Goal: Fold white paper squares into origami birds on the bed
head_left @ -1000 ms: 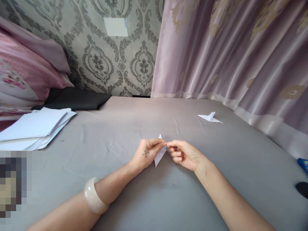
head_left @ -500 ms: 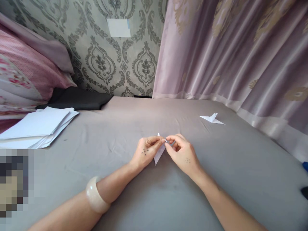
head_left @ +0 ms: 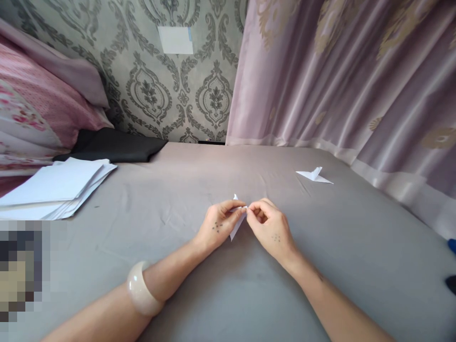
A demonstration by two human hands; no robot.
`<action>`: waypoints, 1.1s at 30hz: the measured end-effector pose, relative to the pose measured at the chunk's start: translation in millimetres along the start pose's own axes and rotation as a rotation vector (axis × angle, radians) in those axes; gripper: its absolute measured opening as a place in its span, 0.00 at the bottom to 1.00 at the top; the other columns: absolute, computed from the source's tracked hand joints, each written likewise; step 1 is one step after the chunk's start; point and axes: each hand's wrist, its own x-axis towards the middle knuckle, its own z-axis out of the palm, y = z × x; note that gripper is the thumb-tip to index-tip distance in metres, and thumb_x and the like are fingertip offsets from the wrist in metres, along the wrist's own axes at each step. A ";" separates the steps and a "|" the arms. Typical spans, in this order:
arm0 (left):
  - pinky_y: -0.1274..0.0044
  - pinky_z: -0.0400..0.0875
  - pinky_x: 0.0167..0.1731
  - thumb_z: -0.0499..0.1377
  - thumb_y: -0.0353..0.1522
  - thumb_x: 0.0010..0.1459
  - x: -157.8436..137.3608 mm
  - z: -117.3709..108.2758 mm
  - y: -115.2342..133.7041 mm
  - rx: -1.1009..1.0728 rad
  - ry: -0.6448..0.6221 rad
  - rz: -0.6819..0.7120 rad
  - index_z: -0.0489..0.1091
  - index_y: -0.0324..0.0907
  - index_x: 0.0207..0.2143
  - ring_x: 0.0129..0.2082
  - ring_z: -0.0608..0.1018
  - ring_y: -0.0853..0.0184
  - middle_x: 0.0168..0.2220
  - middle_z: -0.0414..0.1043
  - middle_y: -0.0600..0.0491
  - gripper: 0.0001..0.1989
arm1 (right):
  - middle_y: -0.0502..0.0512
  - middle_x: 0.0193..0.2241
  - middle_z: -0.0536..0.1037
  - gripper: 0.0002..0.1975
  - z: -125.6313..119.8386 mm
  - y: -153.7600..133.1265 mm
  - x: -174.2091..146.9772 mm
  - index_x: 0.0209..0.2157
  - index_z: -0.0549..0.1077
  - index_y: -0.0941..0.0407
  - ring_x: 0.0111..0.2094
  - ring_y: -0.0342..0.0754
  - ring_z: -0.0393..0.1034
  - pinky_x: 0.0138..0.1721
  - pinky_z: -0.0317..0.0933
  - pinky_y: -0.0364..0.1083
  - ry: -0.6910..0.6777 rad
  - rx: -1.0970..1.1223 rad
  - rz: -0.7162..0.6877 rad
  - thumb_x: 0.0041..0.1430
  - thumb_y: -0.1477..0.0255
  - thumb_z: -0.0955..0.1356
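Note:
A piece of white folded paper [head_left: 237,228] is between my two hands at the middle of the view, one pointed end hanging down and a small tip showing above my left fingers. My left hand [head_left: 220,222] pinches it between thumb and fingers and hides much of its body. Close against that, my right hand [head_left: 270,224] has thumb and forefinger closed on a small corner of the same paper. Off to the right, a finished-looking white origami bird [head_left: 314,175] rests on the grey sheet with its wings spread.
The grey sheet [head_left: 149,256] covers the flat surface under my hands. A stack of white paper [head_left: 53,185] lies at the left, in front of a folded black cloth [head_left: 114,145]. Pink curtains [head_left: 302,80] hang along the right. Two dark objects sit at the right edge.
My right thumb and forefinger have closed together on the paper's corner. My left hand and the folded paper have shifted slightly right, its lower point a little higher.

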 end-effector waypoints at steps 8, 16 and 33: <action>0.79 0.71 0.35 0.55 0.29 0.58 5.6 -4.1 -6.6 0.018 0.025 -0.037 0.72 0.39 0.36 0.33 0.78 0.68 0.36 0.77 0.50 0.07 | 0.52 0.36 0.72 0.13 0.8 10.7 -0.1 0.39 0.69 0.54 0.24 0.41 0.66 0.34 0.62 0.44 -0.010 -0.102 0.074 0.49 0.77 0.63; 0.77 0.72 0.37 0.57 0.30 0.56 5.8 -5.5 -11.9 0.100 0.169 -0.040 0.73 0.41 0.36 0.35 0.78 0.66 0.36 0.78 0.51 0.06 | 0.51 0.28 0.75 0.02 3.8 12.1 -4.0 0.30 0.69 0.53 0.28 0.45 0.68 0.32 0.59 0.45 -0.105 -0.172 0.142 0.55 0.71 0.64; 0.77 0.73 0.35 0.52 0.26 0.53 -7.2 3.0 -1.8 0.100 0.040 -0.141 0.73 0.40 0.34 0.33 0.79 0.66 0.34 0.78 0.51 0.11 | 0.57 0.41 0.73 0.09 7.5 15.0 -11.2 0.40 0.76 0.53 0.45 0.52 0.66 0.46 0.60 0.50 -0.183 -0.371 -0.111 0.60 0.68 0.66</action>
